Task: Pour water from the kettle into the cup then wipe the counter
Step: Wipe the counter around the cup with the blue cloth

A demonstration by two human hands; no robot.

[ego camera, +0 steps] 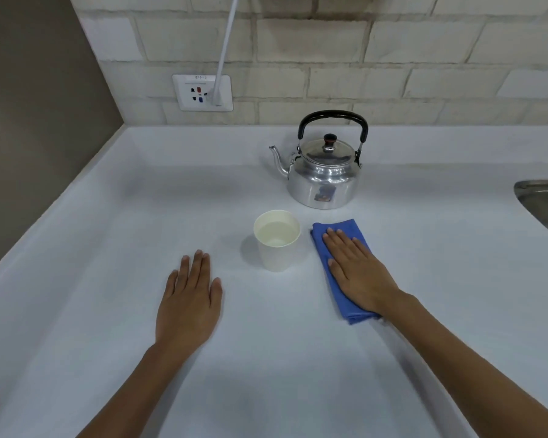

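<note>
Landmark: the cup (277, 240) is taken as the reference; it stands upright on the counter (108, 248) and water is seen inside it, so the pouring is judged done.
Kettle: the kettle (325, 170) is set down behind the cup and slightly to its right, well apart from it, lid on, spout turned leftward, handle raised.
Cloth: a folded blue cloth (336, 279) is laid flat just right of the cup, near it but not touching.
Right hand: the right hand (356, 270) is pressed palm-down on the cloth, fingers stretched out and spread flat; nothing is clasped, the cloth is only pinned under the palm.
Left hand: the left hand (189, 303) is rested flat on the bare counter to the left of the cup and nearer the person, fingers extended, nothing held.
Step in hand: the wiping is judged to be under way or about to begin.
How it is done well: even pressure should be kept through the whole palm so the cloth is dragged rather than bunched; strokes are best led away from the cup, or along its right side with a gap kept.
Risk: the cup is light and filled, so a nudge from the cloth edge could tip or slop it; it could be steadied by the left hand.
Other: a sink (544, 200) edge is seen far right of the cup, a wall socket (202, 92) behind and left.
</note>
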